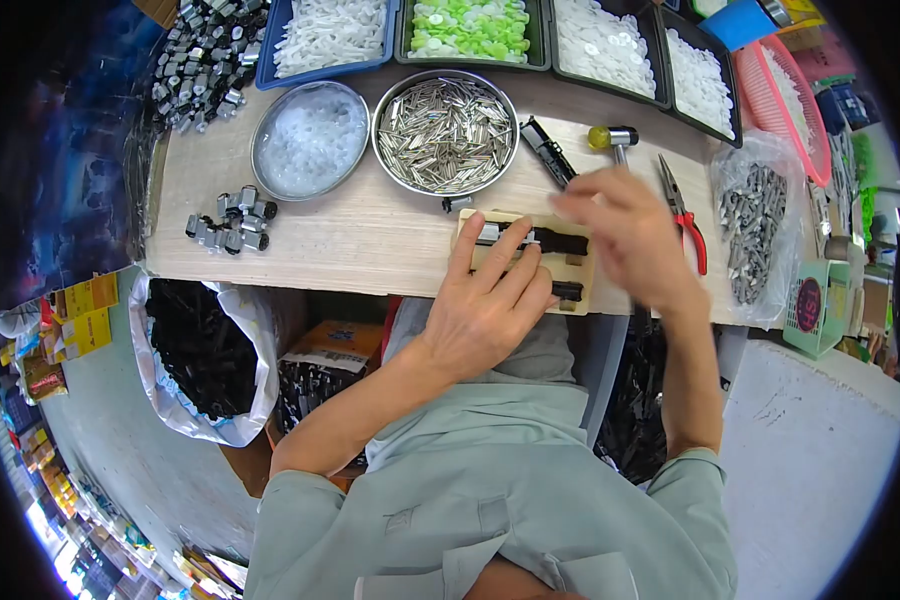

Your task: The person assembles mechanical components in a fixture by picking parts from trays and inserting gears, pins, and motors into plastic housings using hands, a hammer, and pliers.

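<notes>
A cream-coloured fixture block (582,290) lies at the table's front edge with black plastic parts (567,243) set in its slots. My left hand (490,305) rests on it with fingers spread, fingertips on a black part and a silvery piece in the upper slot. Above the block's right end is my right hand (625,240), blurred by motion; what its fingers hold, if anything, does not show. Behind it lies a small hammer (613,137) with a yellow and dark head, its handle partly hidden. Near the fingers, a loose black assembly (548,152) lies tilted.
Red-handled pliers (682,215) lie at right beside a bag of grey metal parts (755,225). Bowls of metal pins (448,135) and clear pieces (308,140) stand behind. Trays of plastic parts (475,62) line the back. Small metal cylinders (232,222) sit at left.
</notes>
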